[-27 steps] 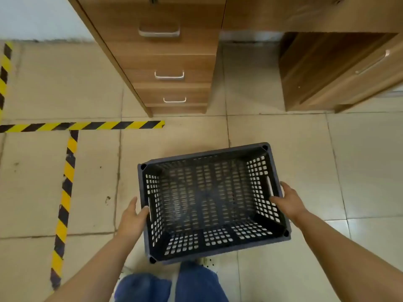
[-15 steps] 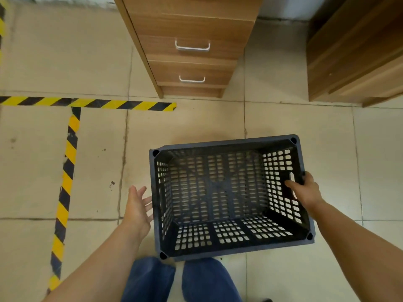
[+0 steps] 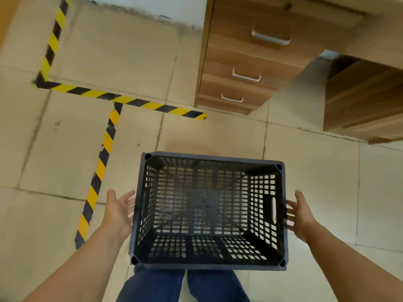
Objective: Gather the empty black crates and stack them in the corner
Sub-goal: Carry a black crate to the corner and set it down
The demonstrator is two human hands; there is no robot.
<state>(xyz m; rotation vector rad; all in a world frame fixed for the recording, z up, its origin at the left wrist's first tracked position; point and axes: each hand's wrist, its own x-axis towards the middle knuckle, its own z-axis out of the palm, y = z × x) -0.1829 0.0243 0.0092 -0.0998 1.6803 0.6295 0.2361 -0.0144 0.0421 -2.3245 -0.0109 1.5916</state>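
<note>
Beige floor tiles (image 3: 305,171) fill most of the view, scuffed and stained along the grout lines, meeting a pale wall (image 3: 152,7) at the top edge. Black-and-yellow hazard tape (image 3: 130,101) runs across the floor in a line, with one branch going up toward the wall and another coming down toward the person. A wooden drawer unit (image 3: 244,68) with three metal handles stands at upper right under a desk top that is cut off by the frame; a second wooden cabinet (image 3: 366,101) sits to its right, only partly in view.

Low in the middle, the empty black crate (image 3: 209,212) sits upright with its open top facing up, its perforated walls and base showing tile through the holes. Whether it rests on the floor cannot be told. The left hand (image 3: 118,212) is spread open just beside the crate's left wall, and the right hand (image 3: 299,212) is spread open by the right wall near the slot handle; contact is unclear. Blue trouser legs (image 3: 185,286) are partly hidden beneath the crate.
</note>
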